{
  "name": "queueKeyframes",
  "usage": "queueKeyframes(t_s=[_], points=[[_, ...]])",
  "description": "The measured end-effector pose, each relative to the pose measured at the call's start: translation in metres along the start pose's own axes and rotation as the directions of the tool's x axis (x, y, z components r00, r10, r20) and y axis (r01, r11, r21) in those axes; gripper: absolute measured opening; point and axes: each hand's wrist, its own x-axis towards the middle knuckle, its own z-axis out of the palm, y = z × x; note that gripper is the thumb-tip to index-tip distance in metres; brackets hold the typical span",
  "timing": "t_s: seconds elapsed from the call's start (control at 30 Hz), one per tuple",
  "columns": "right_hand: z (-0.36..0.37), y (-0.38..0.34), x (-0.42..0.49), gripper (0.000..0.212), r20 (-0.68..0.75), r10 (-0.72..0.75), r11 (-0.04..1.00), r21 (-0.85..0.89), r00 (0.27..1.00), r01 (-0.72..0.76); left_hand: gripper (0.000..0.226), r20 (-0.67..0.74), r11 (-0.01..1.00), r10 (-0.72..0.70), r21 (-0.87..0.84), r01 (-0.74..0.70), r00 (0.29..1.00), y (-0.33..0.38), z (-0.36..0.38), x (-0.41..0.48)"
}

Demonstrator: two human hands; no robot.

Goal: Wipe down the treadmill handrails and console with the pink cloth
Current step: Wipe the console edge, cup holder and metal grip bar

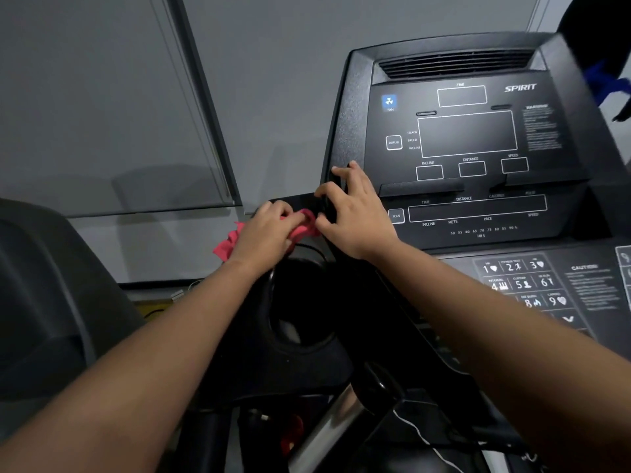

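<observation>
- Two bare forearms [191, 336] reach up from the bottom edge toward a black treadmill console [471, 138].
- The left hand [269, 233] sits just beside the console's lower left corner. Its fingers are curled tight around a bunched pink cloth [300, 227], and a loose tail of the cloth hangs out to the left of the hand.
- The right hand [351, 213] is on the console's left edge, fingers spread and lightly bent, with the tips touching the black casing. It grips nothing, and its thumb is close to the cloth.
- Directly below the console's left corner, under both hands, is a dark round cup holder [300, 302].
- Below the console's screens, to the right, is a numbered keypad [526, 285].
- Step in hand, as a judgement: the console's left side is being wiped, with the right hand steadying.
- Next move, likely: carry the cloth rightward across the screens and keypad, pressing flat. The handrails cannot be clearly made out here.
</observation>
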Motion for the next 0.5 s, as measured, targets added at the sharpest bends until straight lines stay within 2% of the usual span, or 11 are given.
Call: queueKeyframes(t_s=[0.07,0.13,0.27,0.33,0.37,0.43,0.5], points=[[0.0,0.0,0.0,0.037,-0.005,-0.002,1.0,-0.002,1.0,0.002,0.04,-0.011,0.995,-0.104,-0.001,0.104,0.995,0.011,0.007,-0.01],[0.0,0.001,0.0,0.037,-0.011,-0.006,1.0,-0.013,1.0,0.006,0.052,-0.027,0.99,-0.117,0.08,0.119,0.993,0.018,0.018,-0.025],[0.001,0.002,-0.001,0.037,0.003,-0.005,1.0,-0.029,1.0,0.005,0.038,0.08,0.974,0.081,0.207,-0.096,0.994,0.017,0.016,-0.035],[0.001,0.002,-0.001,0.037,-0.002,-0.009,0.999,-0.033,1.0,0.009,0.025,0.174,0.921,0.215,0.291,-0.259,0.961,0.009,0.003,-0.026],[0.001,0.002,-0.001,0.037,-0.002,-0.009,0.999,-0.034,1.0,0.009,0.028,0.196,0.901,0.248,0.313,-0.301,0.949,0.003,-0.006,-0.017],[0.001,0.001,0.0,0.037,0.003,-0.006,0.999,-0.032,1.0,0.006,0.037,0.186,0.912,0.195,0.327,-0.247,0.963,-0.007,-0.024,0.0],[0.002,0.0,0.0,0.036,-0.004,-0.009,0.999,-0.035,1.0,0.009,0.036,0.144,0.928,0.035,0.362,-0.086,0.989,-0.016,-0.029,0.01]])
